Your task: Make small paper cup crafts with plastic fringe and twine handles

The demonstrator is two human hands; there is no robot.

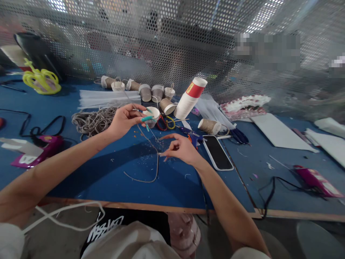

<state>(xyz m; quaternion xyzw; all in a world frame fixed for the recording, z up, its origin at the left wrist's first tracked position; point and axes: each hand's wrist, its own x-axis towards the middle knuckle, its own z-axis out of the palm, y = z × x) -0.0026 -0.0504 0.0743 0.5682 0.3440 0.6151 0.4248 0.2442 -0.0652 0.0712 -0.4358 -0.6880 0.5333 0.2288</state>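
Note:
Over the middle of the blue table, my left hand (126,120) is closed on a small teal tool (147,118). My right hand (179,148), to its right and slightly lower, pinches a thin grey cord (157,163) between thumb and fingertips. The cord runs up toward my left hand, and its loose end curves over the table below. Behind the teal tool stands a white paper cup (151,114). Small clear scraps lie on the table between and under my hands.
A grey cord pile (93,122) lies left, near white strips (107,99). Behind stand wrapped cups (157,92) and a leaning cup stack (188,99). Scissors (169,123), a glue gun (192,136) and a phone (218,153) lie right of centre.

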